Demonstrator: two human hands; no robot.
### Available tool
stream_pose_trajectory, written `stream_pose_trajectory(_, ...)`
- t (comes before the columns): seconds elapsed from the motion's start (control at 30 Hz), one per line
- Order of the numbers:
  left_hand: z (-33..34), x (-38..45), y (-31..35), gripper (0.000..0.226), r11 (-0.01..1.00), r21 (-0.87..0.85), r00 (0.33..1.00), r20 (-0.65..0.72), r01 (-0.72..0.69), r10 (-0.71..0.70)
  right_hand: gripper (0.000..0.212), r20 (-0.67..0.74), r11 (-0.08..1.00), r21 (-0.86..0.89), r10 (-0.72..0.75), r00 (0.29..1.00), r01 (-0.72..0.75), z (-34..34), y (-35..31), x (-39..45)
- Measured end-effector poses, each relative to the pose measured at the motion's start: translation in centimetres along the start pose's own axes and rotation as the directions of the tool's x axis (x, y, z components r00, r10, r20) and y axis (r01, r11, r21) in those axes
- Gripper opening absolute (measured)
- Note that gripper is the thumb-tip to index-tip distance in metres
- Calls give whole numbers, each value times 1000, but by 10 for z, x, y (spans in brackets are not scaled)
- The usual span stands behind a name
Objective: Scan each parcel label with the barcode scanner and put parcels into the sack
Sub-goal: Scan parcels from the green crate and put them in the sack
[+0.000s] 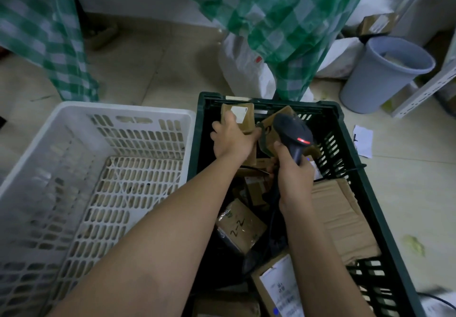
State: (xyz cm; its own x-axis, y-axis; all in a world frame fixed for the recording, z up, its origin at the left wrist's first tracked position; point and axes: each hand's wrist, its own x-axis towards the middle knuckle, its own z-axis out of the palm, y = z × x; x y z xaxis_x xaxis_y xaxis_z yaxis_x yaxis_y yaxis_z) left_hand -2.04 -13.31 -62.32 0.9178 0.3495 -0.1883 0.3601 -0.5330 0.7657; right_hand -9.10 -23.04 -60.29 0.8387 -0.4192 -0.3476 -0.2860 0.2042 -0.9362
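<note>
Head view, single camera: the person is working over a dark green crate (345,144), which serves as the landmark here. The left hand (232,139) is gripping a small brown parcel (240,116) above the far end of the crate, fingers and thumb curled round its lower part, white label (238,114) facing up toward the camera. The right hand (293,176) is holding the barcode scanner (293,131) by its handle, fingers wrapped tight, the scanner head sitting just right of the held parcel with a red light showing on it. It cannot be told whether the beam is landing on the label. More parcels are lying inside the crate: one marked with handwriting (240,227) near its middle, one with a big white label (281,289) at the near end, and flattened cardboard (343,218) along the right side. A white basket (98,168) is standing just left of the crate, touching or nearly so. White sacks (244,69) are sitting beyond the crate's far end, partly behind green checked cloth (291,32); a grey bin (385,74) is beyond the crate's far right corner. Step in hand looks like the scan of the held parcel, mid-task, many parcels unscanned. Next move likely calls for lining the scanner head on the label, then carrying the parcel to a sack.
</note>
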Motion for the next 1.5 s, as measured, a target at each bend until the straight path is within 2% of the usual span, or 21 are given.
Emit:
stream_pose_trajectory(0.1,-17,-12,-4,58,997,-56,998,19,-54,55,16,-8,1000,13,-6,1000,6,-1,3,-13)
stream_pose_trajectory(0.3,-115,-63,-14,52,920,-353,985,-84,-169,149,15,50,998,40,-46,998,44,3,-21,-75)
stream_pose_trajectory(0.4,-181,-98,-28,71,892,-433,990,-110,-132,93,15,133,997,37,-73,988,68,16,-40,-117)
stream_pose_trajectory(0.5,-245,-134,-54,74,899,-429,989,-144,-89,29,14,252,997,-4,-75,965,79,39,-53,-160)
stream_pose_trajectory(0.6,-295,-170,-80,77,908,-415,986,-167,-47,-25,19,378,988,-94,-80,922,124,58,-59,-203)
stream_pose_trajectory(0.7,-329,-199,-102,96,899,-439,979,-181,5,-94,22,495,965,-164,-97,863,203,71,-63,-238)
stream_pose_trajectory(0.73,-337,-208,-106,97,889,-457,980,-168,16,-104,21,527,962,-172,-93,845,213,73,-64,-246)
stream_pose_trajectory(0.83,-347,-229,-127,78,856,-513,982,-121,64,-145,22,596,939,-227,-77,799,259,72,-58,-262)
stream_pose_trajectory(0.93,-349,-240,-147,84,841,-529,979,-84,113,-185,26,633,879,-337,-53,772,337,61,-43,-269)
stream_pose_trajectory(1.0,-351,-242,-155,76,826,-551,980,-63,122,-187,26,663,840,-386,-35,748,381,55,-39,-271)
stream_pose_trajectory(1.13,-358,-239,-159,58,772,-623,969,-92,125,-231,27,727,827,-382,-6,687,411,47,-43,-271)
stream_pose_trajectory(1.3,-361,-235,-174,38,757,-637,962,-90,144,-259,30,780,728,-469,76,622,500,46,-36,-273)
stream_pose_trajectory(1.5,-362,-231,-181,43,740,-661,963,-101,124,-251,32,824,729,-443,102,557,522,47,-39,-275)
